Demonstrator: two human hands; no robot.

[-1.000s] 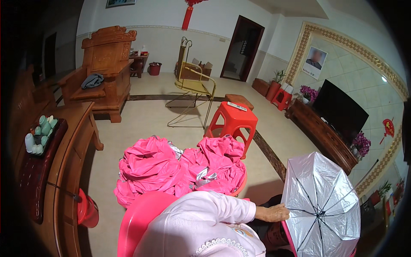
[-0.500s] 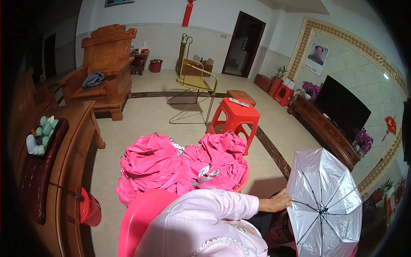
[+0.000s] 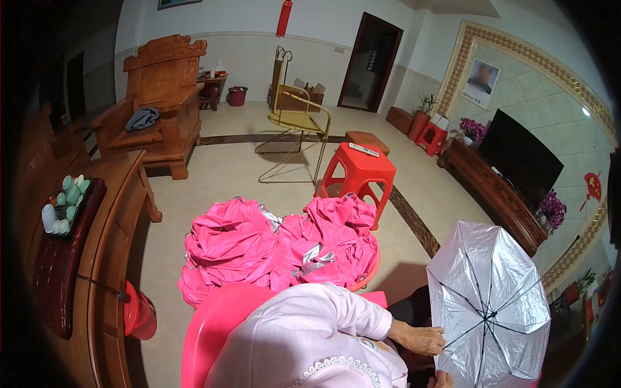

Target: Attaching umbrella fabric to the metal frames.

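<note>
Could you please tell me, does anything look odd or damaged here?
The umbrella is open indoors, which is unusual; its silvery inside faces the camera. A grey cloth lies bunched, not folded, on the armchair. I see no spill or damage.

Floor (image 3: 213,168): beige, crossed by a dark marbled band (image 3: 417,221). Back wall (image 3: 242,19): white above, pale grey below; dark-framed doorway (image 3: 370,61) near its right end. Left: carved wooden armchair (image 3: 165,71), wooden table (image 3: 103,271). Centre: yellow metal chair (image 3: 301,121). 2 red plastic stools (image 3: 362,165), 1 near, 1 far. Right: black television (image 3: 522,158) on wooden cabinet (image 3: 488,197), tiled panel (image 3: 537,90) behind, small bright glare (image 3: 586,111) there.
</note>
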